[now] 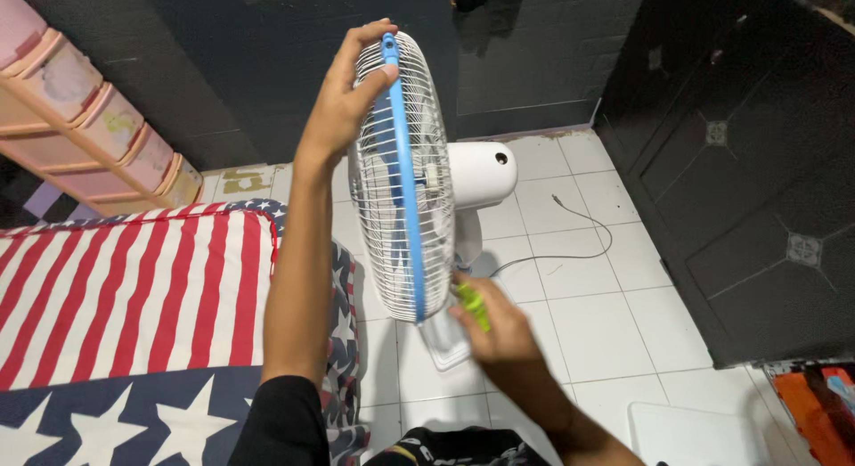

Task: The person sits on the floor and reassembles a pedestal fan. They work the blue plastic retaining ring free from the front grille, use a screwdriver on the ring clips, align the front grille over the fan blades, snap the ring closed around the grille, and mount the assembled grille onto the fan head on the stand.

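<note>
floor (606, 323) of white tiles runs under everything, meeting dark walls at the back and a dark panelled door (757, 208) on my right. bedding (134, 297) in red and white stripes with white stars on blue lies to my left, its edge close against my left forearm. behind it, in the far left corner, stands a stack of pink plastic drawers (80, 118).

in the middle stands the white pedestal fan (419, 176), turned side-on to me, so that its wire cage reads as a narrow oval with a blue rim band running top to bottom. its white motor housing sticks out to the right of the cage, and its base rests on the tiles just below. a thin grey cord (579, 243) trails across the floor beyond the fan.

my left hand (343, 96) is up at the top of the cage, grip closed on the blue rim there, thumb on the near side and fingers curled over the wires. my right hand (499, 328) is low, at the bottom of the cage, grip closed around a small yellow-green tool (472, 301) whose tip sits right against the lower rim. the hand is blurred, so i cannot tell just what kind of tool it is.
</note>
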